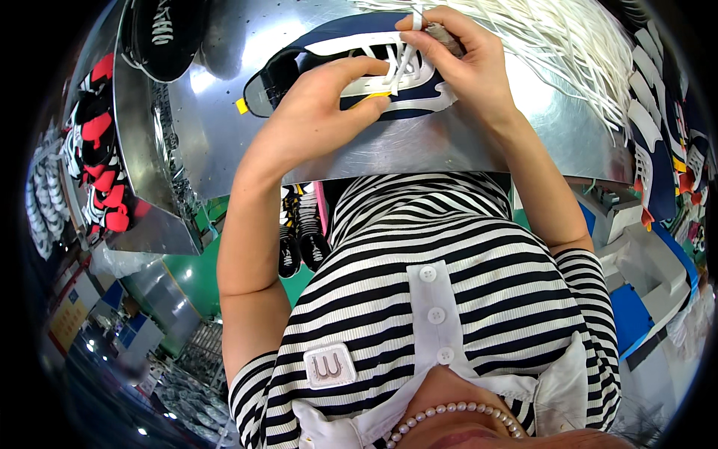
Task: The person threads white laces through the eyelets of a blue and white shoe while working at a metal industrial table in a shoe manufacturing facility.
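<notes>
A navy and white shoe upper (351,45) lies on its side on the metal table, with a yellow tab at its left end. White lace (404,69) runs criss-cross through its eyelets. My left hand (321,105) grips the upper, index finger and thumb on either side of the lacing. At the shoe's right end, my right hand (471,63) pinches a white shoelace (417,16) between thumb and index finger. Something greyish-brown (444,37) shows among the right fingers; I cannot make out what it is.
A pile of loose white laces (568,52) spreads across the table's (217,142) far right. One black shoe (168,34) stands at the far left. Red, black and white shoe parts (101,157) hang left of the table; navy and white uppers (658,150) hang on the right.
</notes>
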The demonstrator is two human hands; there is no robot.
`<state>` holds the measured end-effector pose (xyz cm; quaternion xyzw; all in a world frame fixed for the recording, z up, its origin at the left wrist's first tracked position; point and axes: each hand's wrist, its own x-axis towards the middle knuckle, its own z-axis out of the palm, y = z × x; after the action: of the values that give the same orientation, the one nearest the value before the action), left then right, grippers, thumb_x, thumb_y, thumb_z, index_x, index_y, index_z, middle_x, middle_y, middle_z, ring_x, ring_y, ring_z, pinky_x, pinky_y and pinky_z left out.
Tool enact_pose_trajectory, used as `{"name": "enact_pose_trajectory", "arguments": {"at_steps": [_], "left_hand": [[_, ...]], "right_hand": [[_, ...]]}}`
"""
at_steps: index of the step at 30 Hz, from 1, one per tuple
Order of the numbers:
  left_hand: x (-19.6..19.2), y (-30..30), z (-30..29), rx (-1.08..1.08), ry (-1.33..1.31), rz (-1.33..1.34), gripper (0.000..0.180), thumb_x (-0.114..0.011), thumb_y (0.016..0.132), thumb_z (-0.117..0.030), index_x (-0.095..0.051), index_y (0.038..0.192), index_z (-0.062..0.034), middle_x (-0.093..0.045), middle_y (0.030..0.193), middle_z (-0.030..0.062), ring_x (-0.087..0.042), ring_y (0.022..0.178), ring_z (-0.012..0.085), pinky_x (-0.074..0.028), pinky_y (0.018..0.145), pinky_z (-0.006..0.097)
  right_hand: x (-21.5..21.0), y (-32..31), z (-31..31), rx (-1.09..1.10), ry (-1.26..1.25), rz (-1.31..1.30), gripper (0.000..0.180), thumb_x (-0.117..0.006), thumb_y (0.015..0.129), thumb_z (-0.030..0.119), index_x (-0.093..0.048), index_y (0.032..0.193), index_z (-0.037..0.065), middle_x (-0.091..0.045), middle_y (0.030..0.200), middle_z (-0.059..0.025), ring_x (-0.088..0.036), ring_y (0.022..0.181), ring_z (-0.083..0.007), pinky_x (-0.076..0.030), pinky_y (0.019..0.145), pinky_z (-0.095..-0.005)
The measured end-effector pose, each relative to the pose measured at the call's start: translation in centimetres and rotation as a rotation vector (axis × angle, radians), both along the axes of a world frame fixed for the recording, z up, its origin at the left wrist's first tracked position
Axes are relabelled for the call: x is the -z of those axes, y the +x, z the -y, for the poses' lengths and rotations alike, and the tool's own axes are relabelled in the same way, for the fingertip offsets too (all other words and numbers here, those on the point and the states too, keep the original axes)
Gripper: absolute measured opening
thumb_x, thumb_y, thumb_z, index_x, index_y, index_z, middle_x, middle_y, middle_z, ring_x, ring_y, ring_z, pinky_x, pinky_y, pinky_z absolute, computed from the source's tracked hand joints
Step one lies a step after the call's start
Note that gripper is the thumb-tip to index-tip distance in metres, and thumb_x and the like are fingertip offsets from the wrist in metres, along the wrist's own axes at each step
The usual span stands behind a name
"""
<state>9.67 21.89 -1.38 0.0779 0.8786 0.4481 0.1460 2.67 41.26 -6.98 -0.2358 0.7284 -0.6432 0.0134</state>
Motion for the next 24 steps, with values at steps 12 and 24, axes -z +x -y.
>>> {"name": "enact_pose_trajectory", "arguments": {"at_steps": [12,24], "left_hand": [[1.6,-0.3,-2.2,-0.137,-0.284,-0.189,0.025,-0.077,0.081,-0.023,-0.065,0.089,-0.0021,-0.066,0.072,0.0076,-0.060,0.062,0.0158,-0.047,0.062,0.029],[2.5,-0.3,-2.0,-0.078,-0.299,-0.407,0.028,-0.080,0.077,-0.024,-0.064,0.084,-0.0013,-0.064,0.071,0.0109,-0.061,0.062,0.0240,-0.046,0.058,0.032]], "right_hand": [[-2.6,2.9,-2.3,0.069,0.122,0.382,0.019,-0.065,0.093,0.015,-0.058,0.101,0.000,-0.069,0.077,-0.0085,-0.064,0.068,-0.0101,-0.050,0.061,-0.0244],[-1.9,5.8,-3.2,-0.049,0.264,0.354,0.015,-0.062,0.093,0.013,-0.056,0.092,-0.001,-0.069,0.074,-0.0106,-0.069,0.067,-0.0210,-0.051,0.062,-0.0293]]}}
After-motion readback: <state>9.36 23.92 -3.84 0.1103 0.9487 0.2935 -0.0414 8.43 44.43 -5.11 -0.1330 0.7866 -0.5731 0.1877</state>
